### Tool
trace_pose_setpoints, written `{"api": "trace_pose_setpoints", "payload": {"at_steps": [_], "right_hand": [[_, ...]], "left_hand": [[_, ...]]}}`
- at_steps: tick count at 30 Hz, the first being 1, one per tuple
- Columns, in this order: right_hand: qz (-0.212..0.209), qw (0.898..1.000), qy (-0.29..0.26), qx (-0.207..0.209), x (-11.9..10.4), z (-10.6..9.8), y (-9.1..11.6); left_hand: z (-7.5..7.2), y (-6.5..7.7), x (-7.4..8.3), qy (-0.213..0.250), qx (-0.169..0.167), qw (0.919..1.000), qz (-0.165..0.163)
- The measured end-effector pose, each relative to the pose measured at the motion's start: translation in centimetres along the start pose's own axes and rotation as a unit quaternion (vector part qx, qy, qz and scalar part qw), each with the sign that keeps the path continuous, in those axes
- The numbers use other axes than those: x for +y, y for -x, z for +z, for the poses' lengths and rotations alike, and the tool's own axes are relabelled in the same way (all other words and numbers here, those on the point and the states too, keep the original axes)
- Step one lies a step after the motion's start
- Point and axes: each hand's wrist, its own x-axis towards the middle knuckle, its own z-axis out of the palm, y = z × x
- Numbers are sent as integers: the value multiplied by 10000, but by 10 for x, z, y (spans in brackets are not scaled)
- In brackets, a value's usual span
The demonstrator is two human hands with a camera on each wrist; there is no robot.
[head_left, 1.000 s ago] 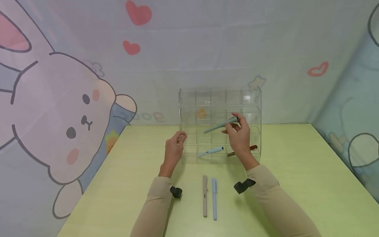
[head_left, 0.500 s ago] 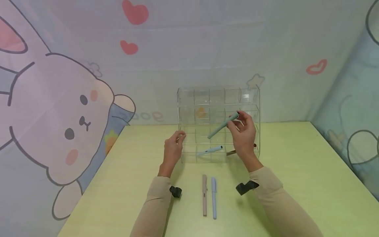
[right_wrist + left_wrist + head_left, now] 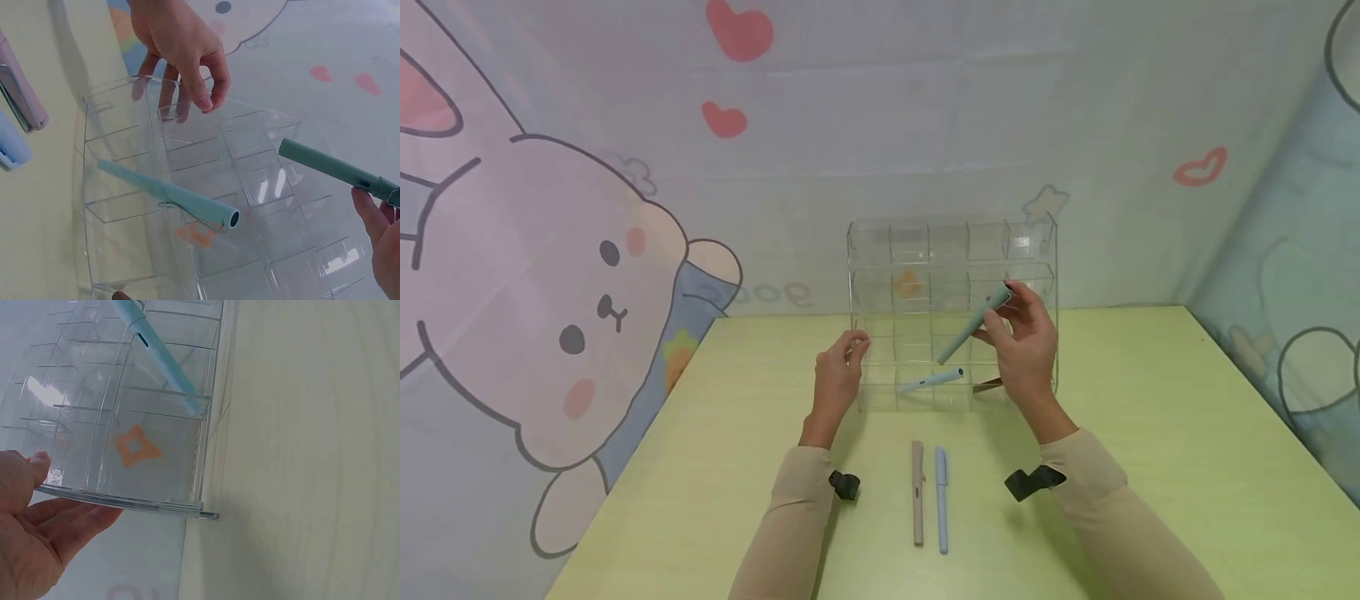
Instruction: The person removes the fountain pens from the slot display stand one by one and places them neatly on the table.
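Note:
A clear, tiered organizer (image 3: pixel 912 265) with several compartments stands upright on the table. My left hand (image 3: pixel 838 379) grips its left side panel; in the left wrist view, the thumb is on one face and the fingers behind. My right hand (image 3: pixel 1026 354) pinches a capped green pen (image 3: pixel 968 332) near its cap end, tilted in front of the organizer with its free end pointing down left. A light blue pen (image 3: pixel 931 381) leans in the bottom row, its clip visible in the right wrist view. Right of it, a brownish pen (image 3: pixel 988 386) is partly hidden by my right hand.
On the table in front lie a taupe pen (image 3: pixel 917 493) and a pale blue pen (image 3: pixel 942 500), side by side. Behind the yellow-green table (image 3: pixel 715 467) hangs a printed cloth (image 3: pixel 865 108) with a rabbit and hearts.
My right hand has moved right and slightly down with the green pen, which now tilts more steeply. More of the brownish pen is covered. My left hand holds its place.

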Motion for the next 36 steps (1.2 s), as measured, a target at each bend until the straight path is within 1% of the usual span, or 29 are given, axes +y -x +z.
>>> {"api": "trace_pose_setpoints", "payload": {"at_steps": [6, 12, 18, 21, 26, 32, 36], "right_hand": [[167, 9998, 57, -125, -6, -9, 5], [403, 9987, -76, -290, -12, -14, 13], [427, 9981, -178, -404, -12, -16, 20], [462, 9977, -265, -427, -12, -18, 23], [662, 9957, -381, -523, -13, -20, 25], [815, 9950, -109, -566, -20, -23, 24], [894, 9939, 30, -638, -24, -25, 23]], "left_hand": [[1, 1, 1, 5, 36, 10000, 32], [1, 0, 0, -1, -28, 10000, 5], [1, -2, -2, -2, -6, 10000, 57], [1, -1, -2, 4, -38, 10000, 2], [1, 0, -2, -10, -29, 10000, -68], [1, -2, -3, -34, -19, 10000, 0], [2, -1, -3, -23, -45, 10000, -18]]}}
